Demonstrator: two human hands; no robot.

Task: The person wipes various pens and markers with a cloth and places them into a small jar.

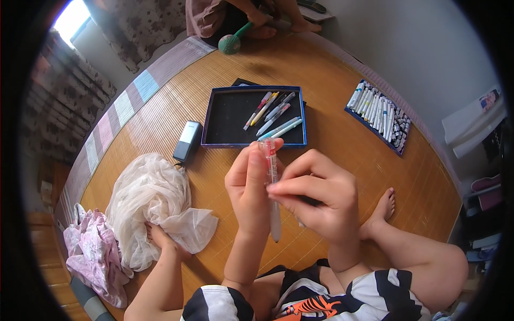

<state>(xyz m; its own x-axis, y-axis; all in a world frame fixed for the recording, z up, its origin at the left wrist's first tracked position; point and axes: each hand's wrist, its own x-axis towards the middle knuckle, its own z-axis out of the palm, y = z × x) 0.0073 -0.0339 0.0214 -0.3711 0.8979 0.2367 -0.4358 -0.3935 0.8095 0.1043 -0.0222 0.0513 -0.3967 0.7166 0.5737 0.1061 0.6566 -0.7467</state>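
In front of me my left hand (248, 184) is closed around a pen (271, 160), its thumb along the barrel. The pen stands nearly upright, with a clear and red upper end and a greyish lower end pointing down. My right hand (321, 192) is closed in a pinch against the side of the same pen, at about mid-length. Just beyond my hands lies an open shallow box (225, 120) with a blue rim and black inside. Several pens (263, 108) lie loosely in its right half, among them yellow, red and light blue ones.
A tray of white markers (377, 112) lies at right. A grey and black device (187, 140) sits left of the box. Sheer white cloth (152, 208) and pink cloth (96, 251) lie at left. Beyond, another person (214, 18) sits holding a green round-headed stick (230, 44).
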